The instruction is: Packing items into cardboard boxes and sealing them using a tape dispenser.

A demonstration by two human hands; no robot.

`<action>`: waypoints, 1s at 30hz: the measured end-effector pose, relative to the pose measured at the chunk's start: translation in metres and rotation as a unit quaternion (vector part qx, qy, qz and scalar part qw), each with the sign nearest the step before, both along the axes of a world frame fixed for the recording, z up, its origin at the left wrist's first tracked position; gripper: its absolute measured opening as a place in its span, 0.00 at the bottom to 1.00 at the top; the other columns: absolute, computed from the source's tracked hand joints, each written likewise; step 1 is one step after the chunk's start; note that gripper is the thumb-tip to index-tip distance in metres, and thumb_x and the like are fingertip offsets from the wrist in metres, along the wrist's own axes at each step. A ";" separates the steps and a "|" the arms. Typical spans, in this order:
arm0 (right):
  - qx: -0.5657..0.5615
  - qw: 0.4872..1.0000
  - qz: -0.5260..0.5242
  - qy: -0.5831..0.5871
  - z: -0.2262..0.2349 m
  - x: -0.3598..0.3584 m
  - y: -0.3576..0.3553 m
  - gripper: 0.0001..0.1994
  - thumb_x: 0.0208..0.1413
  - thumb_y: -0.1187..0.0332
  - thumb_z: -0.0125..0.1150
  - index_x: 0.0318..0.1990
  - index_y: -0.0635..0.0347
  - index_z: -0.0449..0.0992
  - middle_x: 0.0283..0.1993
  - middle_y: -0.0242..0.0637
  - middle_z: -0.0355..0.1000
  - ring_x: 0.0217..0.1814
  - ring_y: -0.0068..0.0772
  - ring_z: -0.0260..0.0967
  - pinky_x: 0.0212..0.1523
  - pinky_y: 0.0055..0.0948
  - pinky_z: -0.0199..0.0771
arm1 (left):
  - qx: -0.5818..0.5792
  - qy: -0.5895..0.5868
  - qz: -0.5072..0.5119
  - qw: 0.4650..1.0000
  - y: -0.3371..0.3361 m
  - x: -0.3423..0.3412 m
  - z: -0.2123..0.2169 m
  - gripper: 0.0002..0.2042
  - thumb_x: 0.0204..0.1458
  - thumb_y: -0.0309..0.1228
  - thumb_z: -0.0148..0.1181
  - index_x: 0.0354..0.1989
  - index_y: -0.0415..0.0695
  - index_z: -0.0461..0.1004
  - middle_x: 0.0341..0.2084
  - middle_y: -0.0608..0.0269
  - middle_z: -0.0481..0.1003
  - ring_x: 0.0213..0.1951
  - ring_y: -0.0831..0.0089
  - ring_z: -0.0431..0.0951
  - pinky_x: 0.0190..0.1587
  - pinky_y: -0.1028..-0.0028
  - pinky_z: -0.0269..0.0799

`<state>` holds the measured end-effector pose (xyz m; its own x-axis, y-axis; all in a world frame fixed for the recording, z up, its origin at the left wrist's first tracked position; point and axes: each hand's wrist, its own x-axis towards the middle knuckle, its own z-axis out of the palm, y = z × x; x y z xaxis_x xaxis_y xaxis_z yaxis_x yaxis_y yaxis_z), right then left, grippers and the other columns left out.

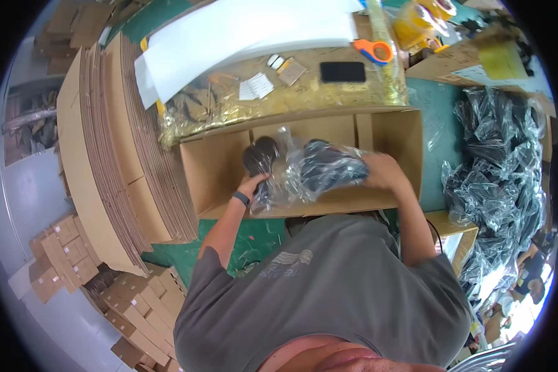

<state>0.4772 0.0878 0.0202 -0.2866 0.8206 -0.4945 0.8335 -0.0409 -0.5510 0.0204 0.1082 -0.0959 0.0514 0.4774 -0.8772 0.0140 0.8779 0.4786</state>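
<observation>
Beside stacked flat cardboard (115, 155), the left hand (250, 185) closes on one end of a clear-wrapped dark bundle (333, 166) over an open carton (398, 139); the right hand (384, 171) meets the other end, finger closure hidden, near a heap of plastic-wrapped dark goods (496, 155).

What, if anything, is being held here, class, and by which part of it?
Plastic-wrapped dark items: the left hand holds their left side; the right hand is at their right end, though its exact grip is hidden.

Plastic-wrapped bundle (335, 166) between both hands (252, 184) (383, 170)
</observation>
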 end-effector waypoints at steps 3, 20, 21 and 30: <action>0.021 0.961 0.201 -0.191 -0.116 -0.128 0.062 0.08 0.54 0.65 0.63 0.35 0.53 0.87 0.39 0.42 0.84 0.42 0.46 0.84 0.39 0.44 0.82 | 0.032 0.078 0.095 0.992 0.009 -0.067 -0.069 0.24 0.43 0.22 0.70 0.53 0.38 0.76 0.42 0.59 0.82 0.39 0.65 0.81 0.44 0.64 0.77; 0.365 0.695 -0.618 0.043 -0.020 0.104 0.003 0.11 0.59 0.71 0.66 0.49 0.59 0.78 0.44 0.37 0.76 0.46 0.37 0.72 0.51 0.36 0.74 | 0.378 0.320 -0.174 0.851 0.045 0.000 -0.074 0.39 0.57 0.26 0.66 0.75 0.33 0.53 0.67 0.36 0.65 0.68 0.49 0.68 0.69 0.59 0.64; 0.357 0.569 -0.733 0.108 -0.045 0.194 -0.026 0.12 0.63 0.65 0.63 0.47 0.64 0.73 0.42 0.36 0.74 0.45 0.35 0.72 0.47 0.38 0.72 | 0.393 0.279 -0.149 0.864 0.039 0.045 -0.034 0.37 0.60 0.24 0.61 0.76 0.35 0.49 0.67 0.39 0.65 0.66 0.51 0.69 0.68 0.61 0.66; 0.146 0.313 -0.934 0.091 -0.172 0.527 -0.105 0.70 0.34 0.40 0.84 0.71 0.82 0.42 0.69 0.69 0.62 0.72 0.60 0.63 0.72 0.39 0.62 | 0.488 -0.041 -0.317 0.812 -0.021 0.498 0.151 0.31 0.64 0.22 0.58 0.74 0.36 0.55 0.63 0.46 0.71 0.61 0.62 0.75 0.64 0.66 0.69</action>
<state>1.0037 -0.0172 -0.1523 0.8263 -0.3567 -0.4358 -0.5412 -0.2888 -0.7897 0.5184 0.0869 0.0555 0.5970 0.7984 -0.0786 0.2490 -0.0913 0.9642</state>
